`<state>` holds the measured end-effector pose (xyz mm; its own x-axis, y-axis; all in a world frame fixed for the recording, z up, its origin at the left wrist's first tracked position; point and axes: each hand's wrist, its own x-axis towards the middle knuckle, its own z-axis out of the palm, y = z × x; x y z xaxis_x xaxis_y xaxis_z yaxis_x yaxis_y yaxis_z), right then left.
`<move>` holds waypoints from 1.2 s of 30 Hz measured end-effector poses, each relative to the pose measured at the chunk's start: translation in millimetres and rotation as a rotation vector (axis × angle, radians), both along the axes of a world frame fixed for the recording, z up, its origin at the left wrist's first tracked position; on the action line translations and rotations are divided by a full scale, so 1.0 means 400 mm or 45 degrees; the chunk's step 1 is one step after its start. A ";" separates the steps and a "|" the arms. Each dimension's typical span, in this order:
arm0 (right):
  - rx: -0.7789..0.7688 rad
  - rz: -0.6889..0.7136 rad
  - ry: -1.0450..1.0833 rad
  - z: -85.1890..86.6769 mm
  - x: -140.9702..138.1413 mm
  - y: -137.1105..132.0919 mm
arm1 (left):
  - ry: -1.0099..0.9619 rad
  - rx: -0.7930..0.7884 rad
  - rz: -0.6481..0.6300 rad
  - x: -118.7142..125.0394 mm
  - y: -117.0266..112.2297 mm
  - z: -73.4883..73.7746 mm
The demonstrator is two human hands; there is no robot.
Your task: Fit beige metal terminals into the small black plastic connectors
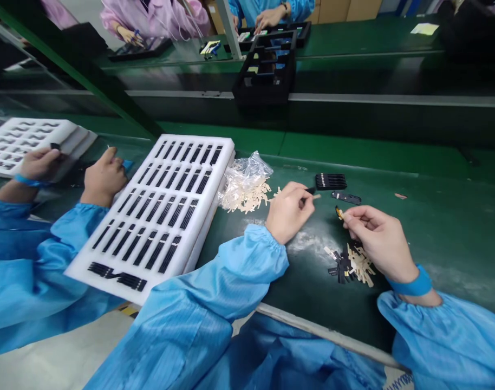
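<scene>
My left hand (288, 212) is closed, with a dark piece and a thin cream strip poking out past its fingertips. My right hand (379, 241), a blue band at its wrist, pinches a small yellow-and-black flexible strip (339, 213). Below that hand lies a pile of cream tabs (360, 264) beside several small black strips (343, 266). Just beyond both hands are a flat black part (346, 198) with small holes and a neat row of black parts (331, 181). Left of my left hand, a clear plastic bag (249, 170) rests on loose cream tabs (251, 199).
A white foam tray (128, 238) with rows of black parts stands on my left. Past it, a co-worker's hands (103, 179) are near another foam tray (28, 132). Black bins (264, 89) and other people's hands are across the green bench (446, 216). A reddish scrap (401, 196) lies right.
</scene>
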<state>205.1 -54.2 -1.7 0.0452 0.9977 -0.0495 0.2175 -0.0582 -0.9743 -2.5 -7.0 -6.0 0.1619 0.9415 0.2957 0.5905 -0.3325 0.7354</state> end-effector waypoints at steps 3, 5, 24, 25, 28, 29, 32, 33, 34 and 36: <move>-0.006 -0.003 -0.004 0.000 0.002 0.001 | 0.338 0.015 0.076 -0.036 0.026 0.008; 0.004 0.013 -0.034 0.000 0.001 0.001 | 0.435 0.015 0.053 -0.046 0.029 0.008; 0.546 0.010 -0.611 -0.001 -0.016 -0.013 | -0.364 -0.204 -0.320 0.023 -0.016 -0.007; 0.524 0.067 -0.595 -0.002 -0.019 -0.013 | -0.347 -0.188 -0.330 0.025 -0.020 -0.005; 0.492 0.149 -0.563 -0.002 -0.022 -0.014 | -0.294 -0.160 -0.378 0.027 -0.032 -0.001; 0.493 0.155 -0.558 -0.002 -0.023 -0.015 | -0.280 -0.151 -0.390 0.027 -0.035 0.000; 0.497 0.170 -0.547 0.001 -0.021 -0.016 | -0.259 -0.151 -0.410 0.027 -0.038 -0.001; 0.492 0.176 -0.542 0.002 -0.020 -0.016 | -0.261 -0.157 -0.413 0.027 -0.038 -0.002; 0.485 0.180 -0.538 0.001 -0.020 -0.016 | -0.264 -0.165 -0.418 0.027 -0.037 -0.003; 0.469 0.174 -0.539 -0.001 -0.019 -0.015 | -0.277 -0.178 -0.433 0.028 -0.034 -0.003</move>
